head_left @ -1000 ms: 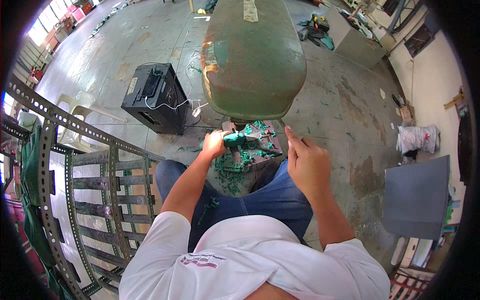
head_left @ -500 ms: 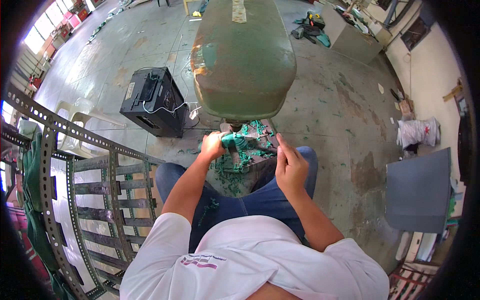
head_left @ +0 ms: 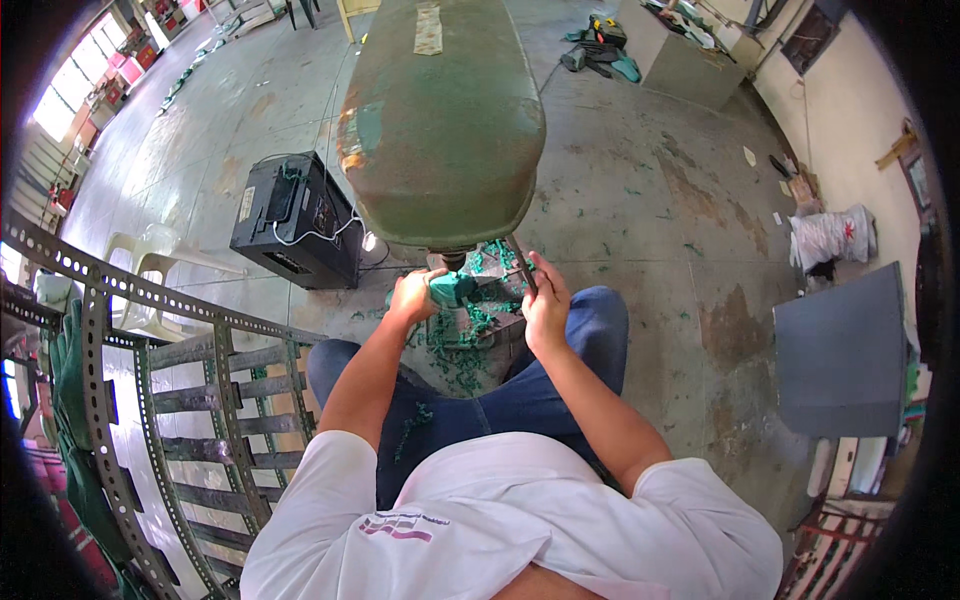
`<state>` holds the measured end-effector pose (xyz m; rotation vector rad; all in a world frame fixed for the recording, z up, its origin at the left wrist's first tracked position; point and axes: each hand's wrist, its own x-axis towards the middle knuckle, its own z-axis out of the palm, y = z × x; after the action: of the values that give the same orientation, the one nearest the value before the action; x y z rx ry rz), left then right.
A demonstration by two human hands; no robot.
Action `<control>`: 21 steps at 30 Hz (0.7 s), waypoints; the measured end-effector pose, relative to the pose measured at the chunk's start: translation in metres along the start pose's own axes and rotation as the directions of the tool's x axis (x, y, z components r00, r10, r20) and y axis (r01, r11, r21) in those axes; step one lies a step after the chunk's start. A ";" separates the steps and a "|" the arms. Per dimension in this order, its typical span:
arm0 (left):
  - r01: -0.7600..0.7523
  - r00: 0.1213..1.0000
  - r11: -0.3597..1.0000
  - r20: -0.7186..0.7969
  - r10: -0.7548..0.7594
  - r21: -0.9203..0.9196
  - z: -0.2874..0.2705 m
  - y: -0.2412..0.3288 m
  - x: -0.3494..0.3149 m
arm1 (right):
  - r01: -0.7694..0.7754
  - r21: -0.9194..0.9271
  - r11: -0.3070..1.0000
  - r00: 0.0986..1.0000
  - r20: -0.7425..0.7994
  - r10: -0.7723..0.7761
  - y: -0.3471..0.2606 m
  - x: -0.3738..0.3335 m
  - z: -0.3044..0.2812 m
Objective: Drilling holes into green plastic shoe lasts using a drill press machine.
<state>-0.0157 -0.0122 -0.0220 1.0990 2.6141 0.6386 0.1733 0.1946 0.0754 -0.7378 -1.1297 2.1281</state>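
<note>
A large green drill press head (head_left: 440,150) with worn paint stands in front of me, its dark chuck (head_left: 453,261) pointing down. My left hand (head_left: 410,296) is closed round a green workpiece (head_left: 456,288) right beneath the chuck. The bit's tip is too small to make out. Beside the press, my right hand (head_left: 545,308) grips a dark lever (head_left: 522,266) that slants down from the head's right side. Curly green shavings (head_left: 482,322) cover the press table around the piece.
A black box-shaped machine (head_left: 300,225) with a white cable stands on the floor to the left. Nearer on that side is a perforated metal rack (head_left: 225,385), with a pale plastic chair (head_left: 150,270) behind it. A grey panel (head_left: 838,355) stands at the right.
My right hand has gone from fingers stretched out to closed round the lever. The press appears farther left as the view has shifted. My left hand still holds the green workpiece under the chuck.
</note>
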 end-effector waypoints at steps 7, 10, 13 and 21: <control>0.064 0.998 0.996 -0.032 -0.062 0.055 0.010 0.008 -0.001 | -0.121 0.076 0.990 0.992 -0.015 0.122 0.014 0.024 -0.006; 0.083 0.995 0.994 0.047 -0.087 0.068 0.003 0.007 -0.002 | -0.143 0.134 0.981 0.989 -0.029 0.148 0.011 0.019 -0.002; 0.051 0.998 0.996 0.027 -0.053 0.067 0.001 0.014 -0.001 | -0.188 0.147 0.971 0.981 -0.022 0.193 0.009 0.026 -0.002; 0.054 0.997 0.998 0.059 -0.056 0.036 0.006 -0.003 -0.001 | -0.371 0.225 0.901 0.925 0.002 0.380 0.020 0.049 0.001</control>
<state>-0.0150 -0.0129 -0.0291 1.0350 2.6036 0.5420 0.1345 0.2209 0.0495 -0.9496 -0.7522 2.4947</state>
